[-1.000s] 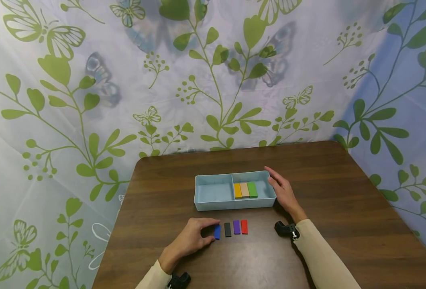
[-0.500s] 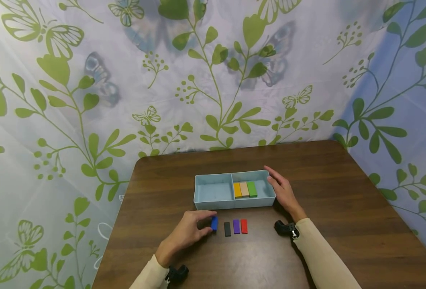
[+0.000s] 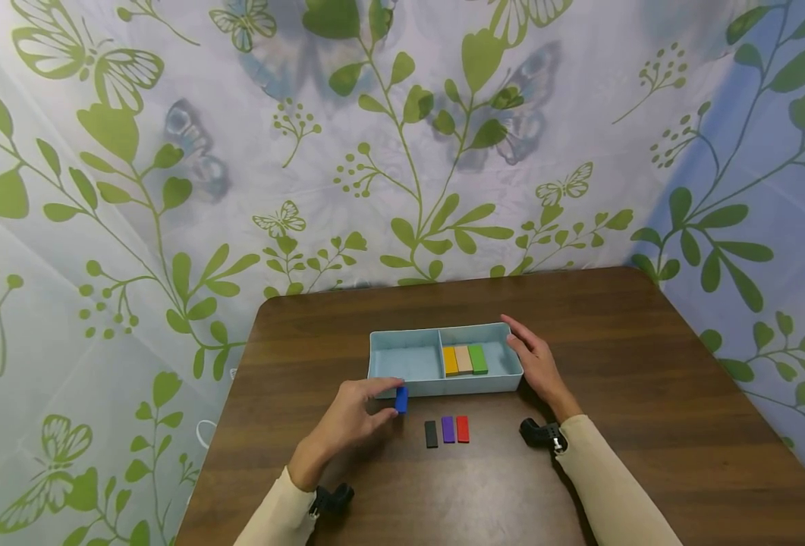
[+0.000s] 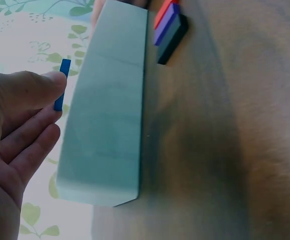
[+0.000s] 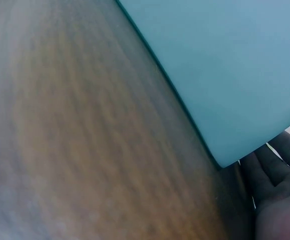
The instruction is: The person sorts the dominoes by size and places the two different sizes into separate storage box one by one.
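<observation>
Flat blue block (image 3: 401,400) is pinched in the left hand (image 3: 350,415), held up near the front of a pale blue two-compartment tray (image 3: 405,364), right hand (image 3: 539,368) at its right end.

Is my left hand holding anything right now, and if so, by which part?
Yes, a blue rectangular block; the left hand pinches it by its two short ends.
</observation>
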Demonstrator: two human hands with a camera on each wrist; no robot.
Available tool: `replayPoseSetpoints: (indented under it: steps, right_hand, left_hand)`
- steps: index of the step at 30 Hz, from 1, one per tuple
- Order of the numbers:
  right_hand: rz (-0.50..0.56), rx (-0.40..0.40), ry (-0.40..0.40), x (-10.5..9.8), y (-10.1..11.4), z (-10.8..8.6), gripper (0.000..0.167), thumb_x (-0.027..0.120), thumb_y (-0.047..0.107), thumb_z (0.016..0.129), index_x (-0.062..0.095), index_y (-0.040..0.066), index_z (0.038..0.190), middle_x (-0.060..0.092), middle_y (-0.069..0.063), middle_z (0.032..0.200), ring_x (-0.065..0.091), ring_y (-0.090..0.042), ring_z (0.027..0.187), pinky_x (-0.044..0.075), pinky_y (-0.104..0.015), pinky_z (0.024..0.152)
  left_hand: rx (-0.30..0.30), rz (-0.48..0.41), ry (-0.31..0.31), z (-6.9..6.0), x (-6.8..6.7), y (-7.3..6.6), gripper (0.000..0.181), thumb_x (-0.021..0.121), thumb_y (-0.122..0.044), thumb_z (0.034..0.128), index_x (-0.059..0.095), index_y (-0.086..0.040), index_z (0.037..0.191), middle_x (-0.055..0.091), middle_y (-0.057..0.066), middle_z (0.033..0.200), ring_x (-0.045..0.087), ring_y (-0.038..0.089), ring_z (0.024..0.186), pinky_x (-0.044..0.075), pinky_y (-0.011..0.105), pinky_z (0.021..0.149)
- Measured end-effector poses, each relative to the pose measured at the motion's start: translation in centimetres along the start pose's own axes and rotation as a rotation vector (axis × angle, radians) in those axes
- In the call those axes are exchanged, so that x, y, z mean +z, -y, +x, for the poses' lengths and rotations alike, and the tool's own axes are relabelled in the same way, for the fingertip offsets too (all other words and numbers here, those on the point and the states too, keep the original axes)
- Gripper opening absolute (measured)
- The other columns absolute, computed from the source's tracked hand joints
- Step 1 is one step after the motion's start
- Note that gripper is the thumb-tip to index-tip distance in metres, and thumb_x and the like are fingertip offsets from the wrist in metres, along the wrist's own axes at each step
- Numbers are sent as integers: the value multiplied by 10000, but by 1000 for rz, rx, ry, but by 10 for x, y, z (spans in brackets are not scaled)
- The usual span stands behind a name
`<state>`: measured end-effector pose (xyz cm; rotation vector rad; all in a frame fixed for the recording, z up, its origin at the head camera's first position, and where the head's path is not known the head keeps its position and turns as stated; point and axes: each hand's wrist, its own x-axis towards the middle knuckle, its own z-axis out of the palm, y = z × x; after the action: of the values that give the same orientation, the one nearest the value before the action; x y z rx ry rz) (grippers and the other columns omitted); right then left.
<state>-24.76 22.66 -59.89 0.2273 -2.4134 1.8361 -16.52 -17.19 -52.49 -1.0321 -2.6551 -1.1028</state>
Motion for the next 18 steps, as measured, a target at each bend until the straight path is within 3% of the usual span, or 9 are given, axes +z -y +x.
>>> replayPoseSetpoints:
  steps: [5, 12, 18]
  right_hand:
    - [0, 8, 20, 0, 4, 1, 496, 491, 124, 1168, 463, 41, 1655, 413, -197, 1737, 323, -425, 1633, 236, -707, 1304]
    - [0, 10, 8, -1, -2, 2, 494, 497, 201, 1178, 478, 138, 1667, 427, -120, 1745, 342, -372, 1636, 241, -685, 1314]
    - [-6, 9, 4, -2, -6, 1, 501, 508, 301, 1179, 492, 173, 1663, 436, -106, 1744, 353, -363, 1635, 266, -675, 1310]
  left_hand:
    - [17, 32, -34, 9, -9, 0, 558, 922, -42, 868, 742, -55, 1396, 768, 104, 1384, 752, 283, 1271, 614, 438, 1039]
    - [58, 78, -58, 20, -15, 2, 546, 919, -56, 876, 742, -40, 1393, 775, 126, 1363, 757, 285, 1258, 615, 437, 1039]
    - [46, 78, -51, 28, -17, 5, 550, 910, -58, 888, 733, -47, 1408, 760, 134, 1391, 743, 301, 1286, 606, 449, 1053]
